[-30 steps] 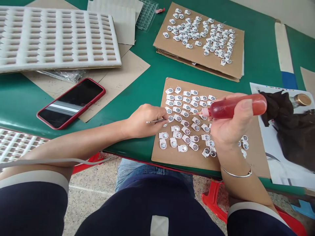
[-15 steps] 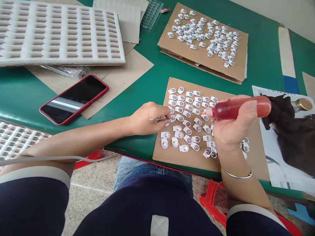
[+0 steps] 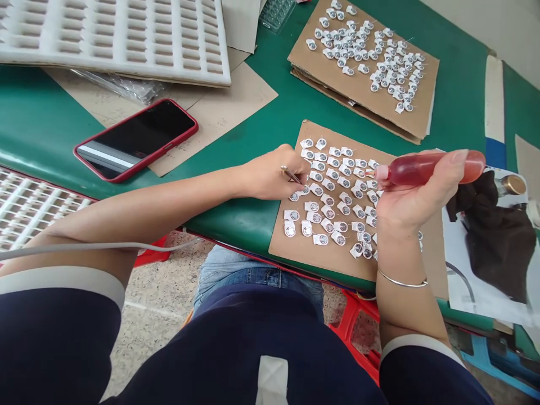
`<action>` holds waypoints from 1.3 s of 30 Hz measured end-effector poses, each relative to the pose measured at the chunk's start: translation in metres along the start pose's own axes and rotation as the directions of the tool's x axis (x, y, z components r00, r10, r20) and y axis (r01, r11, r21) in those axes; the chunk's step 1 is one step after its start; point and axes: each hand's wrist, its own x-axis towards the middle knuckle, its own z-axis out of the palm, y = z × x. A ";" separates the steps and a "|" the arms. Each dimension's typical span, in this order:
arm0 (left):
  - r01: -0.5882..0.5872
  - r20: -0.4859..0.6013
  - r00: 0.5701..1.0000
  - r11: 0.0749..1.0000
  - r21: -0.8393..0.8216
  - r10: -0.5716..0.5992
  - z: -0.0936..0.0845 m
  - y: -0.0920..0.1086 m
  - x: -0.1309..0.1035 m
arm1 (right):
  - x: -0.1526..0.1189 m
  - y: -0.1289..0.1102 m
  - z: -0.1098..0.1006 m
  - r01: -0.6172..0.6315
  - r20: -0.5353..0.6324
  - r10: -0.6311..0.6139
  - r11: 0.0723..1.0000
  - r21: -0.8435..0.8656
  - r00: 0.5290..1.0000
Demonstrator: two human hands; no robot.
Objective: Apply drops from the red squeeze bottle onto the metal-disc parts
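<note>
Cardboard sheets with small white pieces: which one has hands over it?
The nearer sheet, under left hand and right hand; the farther sheet has neither.

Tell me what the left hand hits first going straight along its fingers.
Likely a small white-tabbed disc on the cardboard sheet, just beyond the fingertips. The height of the left hand above the sheet is unclear, so it may pass over.
</note>
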 end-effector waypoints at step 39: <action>-0.354 0.202 0.924 0.529 0.771 0.324 0.040 0.039 -0.030 | -0.037 0.008 0.039 0.207 0.409 -0.019 0.884 -0.420 0.912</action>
